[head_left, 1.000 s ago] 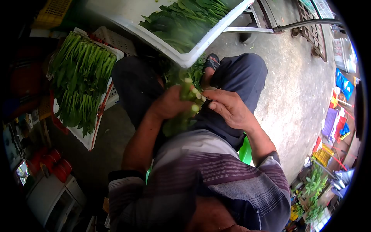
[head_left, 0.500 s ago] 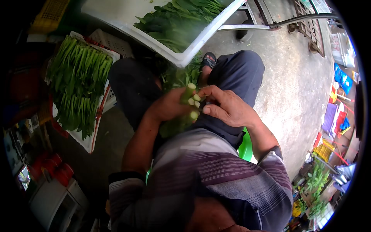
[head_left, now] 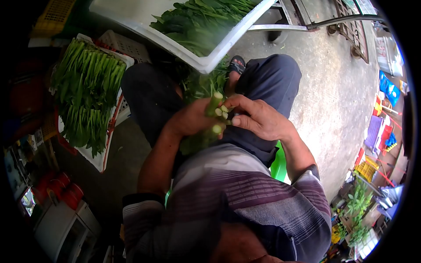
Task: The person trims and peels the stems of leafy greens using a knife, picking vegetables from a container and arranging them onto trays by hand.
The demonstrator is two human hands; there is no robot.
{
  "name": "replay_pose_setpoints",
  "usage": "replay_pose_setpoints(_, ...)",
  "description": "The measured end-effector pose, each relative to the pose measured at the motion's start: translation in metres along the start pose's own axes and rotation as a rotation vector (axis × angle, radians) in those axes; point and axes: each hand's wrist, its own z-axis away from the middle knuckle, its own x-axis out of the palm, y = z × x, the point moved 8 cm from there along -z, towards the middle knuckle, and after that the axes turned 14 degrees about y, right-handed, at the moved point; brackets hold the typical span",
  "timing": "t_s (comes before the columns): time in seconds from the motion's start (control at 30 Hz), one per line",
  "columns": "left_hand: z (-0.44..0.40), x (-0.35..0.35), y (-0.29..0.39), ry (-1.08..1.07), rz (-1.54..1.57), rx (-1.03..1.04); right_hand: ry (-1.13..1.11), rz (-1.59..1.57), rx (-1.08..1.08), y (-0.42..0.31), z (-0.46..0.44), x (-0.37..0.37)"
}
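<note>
- We see the largest thing, a white tub [head_left: 209, 65], beyond the knees, with dark leafy greens [head_left: 210, 26] heaped in it.
- On our left, a white, red-edged tray [head_left: 95, 160] carries rows of long-stemmed greens [head_left: 87, 94], their pale stems packed side by side.
- Between the knees, below the tub's corner, we find more loose greens [head_left: 201, 85] in shadow.
- On the far right we notice a blue packet [head_left: 388, 89] with white marks — too small for us to read.
- The bunch of greens [head_left: 213, 106] is above the lap, in the left hand [head_left: 195, 117]: thick, smooth, light green stems and darker, blurred leaves hanging beneath.
- The left fingers wrap round the stems and press them together; the right hand [head_left: 258, 119] bends its forefinger to the cut ends, thumb just beside — we cannot tell whether they pinch anything.
- Smallest, the cut ends [head_left: 218, 95] are round, pale and of uneven width, one higher, two or more close together, one lower.
- Against a second ago, we see the tub a little further left in view, the right thumb nearer the bunch, and the stems less blurred.
</note>
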Motion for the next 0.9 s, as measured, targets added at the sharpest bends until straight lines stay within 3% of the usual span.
replay_pose_setpoints(0.23, 0.0, 0.0, -0.003, -0.049, 0.015, -0.05, -0.066, 0.001, 0.052, -0.003, 0.002, 0.0)
replay_pose_setpoints(0.9, 0.003, 0.005, -0.006, -0.097, 0.01, -0.113, 0.038, 0.003, -0.068, -0.001, 0.003, 0.0)
